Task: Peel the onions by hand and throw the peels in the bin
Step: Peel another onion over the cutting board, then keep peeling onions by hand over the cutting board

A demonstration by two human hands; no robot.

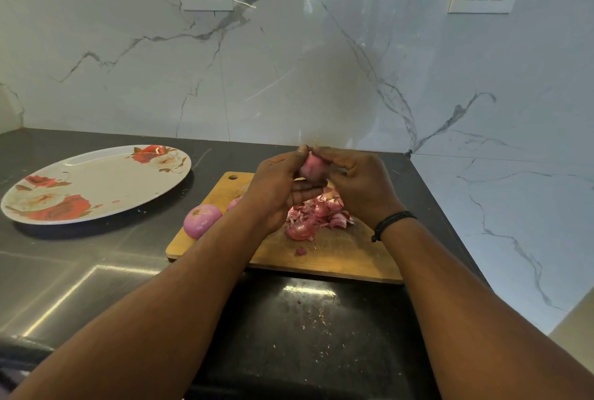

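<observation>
**Both hands on one onion, above the board**

Two bare forearms reach in from the near edge of the dark counter (80, 287) and converge toward twelve o'clock, meeting just over the far part of the wooden cutting board (337, 258). The left hand (276, 194) is turned palm-up and slightly inward, its fingers curled under and its thumb lifted over the top of a small pinkish onion (311, 168), cradling it. The right hand (360, 187), with a black band (390, 223) at its wrist, comes in from three o'clock, knuckles up, its fingertips pinched at the onion's top and side (whether they have hold of a strip of skin is too small to tell). Both hands are closed round that onion, which is held off the board.

Beneath the hands lies a heap of purple-pink peels (318, 216) on the board. At nine o'clock from the heap a peeled onion (202, 220) sits at the board's left edge, with another (234, 203) just beyond it, partly hidden by the left wrist. Farther off at ten o'clock rests a flowered oval plate (96, 184), and behind everything rises the marble wall (289, 78).
</observation>
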